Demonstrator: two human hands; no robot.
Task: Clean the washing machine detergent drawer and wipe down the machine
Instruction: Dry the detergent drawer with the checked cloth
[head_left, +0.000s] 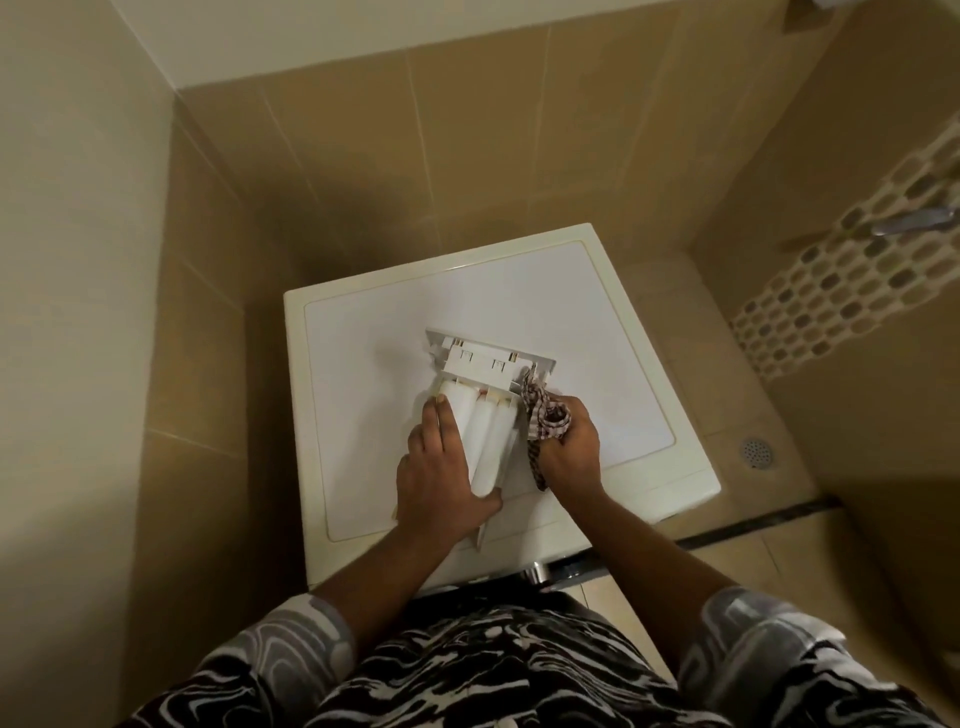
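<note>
The drawer (491, 415) lies on top of the washing machine (597, 312), with its front panel on the far side from the person. The left hand (436, 478) holds its near end, fingers along the left side and thumb across the end. Just right of the drawer, the right hand (569, 447) is closed around a checked cloth (543, 415), which touches the drawer's right edge.

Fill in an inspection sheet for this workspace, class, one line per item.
Surface: washing machine top, white, carries the drawer.
Job's things: detergent drawer lies on the top; checked cloth at its right side.
Clutter: nothing seen.
Grips: left hand holds the drawer; right hand grips the cloth.
Cables: nothing seen.
Surroundings: beige tiled walls, mosaic strip, floor drain.
</note>
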